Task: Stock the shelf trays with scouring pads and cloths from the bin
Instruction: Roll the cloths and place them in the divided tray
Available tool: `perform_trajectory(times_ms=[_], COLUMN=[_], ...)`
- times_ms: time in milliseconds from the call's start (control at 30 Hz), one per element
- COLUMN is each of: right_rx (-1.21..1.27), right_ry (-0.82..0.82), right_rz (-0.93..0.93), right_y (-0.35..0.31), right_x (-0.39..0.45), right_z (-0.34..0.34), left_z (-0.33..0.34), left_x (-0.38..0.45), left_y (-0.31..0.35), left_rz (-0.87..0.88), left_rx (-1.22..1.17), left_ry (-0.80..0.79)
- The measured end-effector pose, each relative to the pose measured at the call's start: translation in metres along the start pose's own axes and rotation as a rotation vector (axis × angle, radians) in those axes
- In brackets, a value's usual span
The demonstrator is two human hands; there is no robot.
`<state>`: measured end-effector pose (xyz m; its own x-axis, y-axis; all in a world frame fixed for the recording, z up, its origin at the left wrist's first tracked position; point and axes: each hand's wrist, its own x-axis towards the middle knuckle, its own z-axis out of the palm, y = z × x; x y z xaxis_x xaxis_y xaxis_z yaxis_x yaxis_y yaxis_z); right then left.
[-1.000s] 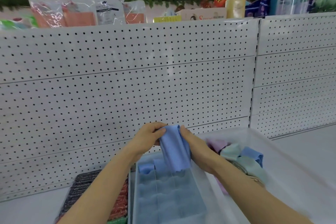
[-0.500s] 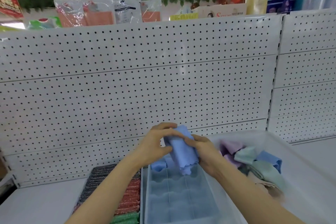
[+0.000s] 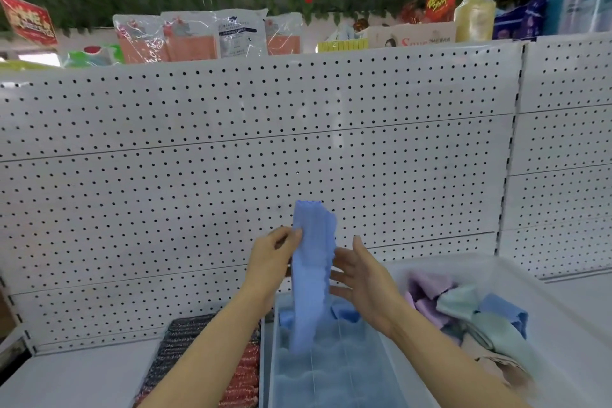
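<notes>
A blue cloth [image 3: 311,275] hangs unrolled, long and narrow, above the clear shelf tray [image 3: 270,358] that holds several rolled blue cloths. My left hand [image 3: 270,262] pinches the cloth near its upper left edge. My right hand [image 3: 359,278] is just right of the cloth with fingers spread and straight, its fingertips at the cloth's edge. Left of that tray lies a tray of dark and red scouring pads [image 3: 185,364]. The clear bin [image 3: 546,315] at the right holds purple, green and blue cloths [image 3: 463,305].
A white pegboard wall [image 3: 231,175] rises right behind the trays. The white shelf surface [image 3: 73,378] extends to the left. Packaged goods [image 3: 205,36] and a bottle [image 3: 475,10] stand on the top shelf, under green leaf garlands.
The blue cloth, held bunched between both hands, has unfurled and now hangs long from my left hand. My right hand has let go and opened. The view has tilted up.
</notes>
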<state>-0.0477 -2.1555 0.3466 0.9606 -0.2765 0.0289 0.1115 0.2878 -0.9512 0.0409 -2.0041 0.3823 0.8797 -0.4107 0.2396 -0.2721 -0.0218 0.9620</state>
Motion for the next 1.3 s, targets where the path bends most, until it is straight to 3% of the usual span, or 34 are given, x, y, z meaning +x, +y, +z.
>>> perform_trajectory(times_ms=[100,233,367,500,667,967,1100,1200,1300], right_rx=[-0.089,-0.136,-0.195,-0.352,-0.444,-0.449,-0.399,-0.356,-0.390], right_ry=[-0.094,0.161,0.153,0.059,0.132,0.236,0.202,0.176,0.205], right_rz=[-0.151,-0.191,-0.188,-0.234,-0.347,-0.549,-0.514,-0.486,-0.417], right_y=[-0.006,-0.006,-0.005,-0.007,-0.008,-0.017,-0.022,-0.030,-0.030], right_x=[-0.002,0.009,0.011,0.003,-0.002,-0.008,-0.012,-0.014,-0.012], right_z=[0.006,0.012,0.011,0.016,0.015,0.013,0.012,0.005,-0.004], left_z=[0.002,0.008,0.001,-0.012,-0.015,-0.022,-0.027,-0.033,-0.033], left_x=[-0.004,-0.016,-0.018,-0.008,-0.006,-0.005,0.002,0.003,0.003], left_y=[-0.011,-0.019,-0.004,0.017,0.022,0.031,0.027,0.024,0.023], left_rz=[-0.076,-0.069,0.112,0.335,0.367,0.288,0.199,0.188,0.068], left_rx=[0.013,-0.031,0.080,0.382,0.451,0.359,0.515,0.616,0.420], left_ry=[0.000,-0.076,-0.145,-0.243,-0.168,-0.343,-0.435,-0.383,-0.308])
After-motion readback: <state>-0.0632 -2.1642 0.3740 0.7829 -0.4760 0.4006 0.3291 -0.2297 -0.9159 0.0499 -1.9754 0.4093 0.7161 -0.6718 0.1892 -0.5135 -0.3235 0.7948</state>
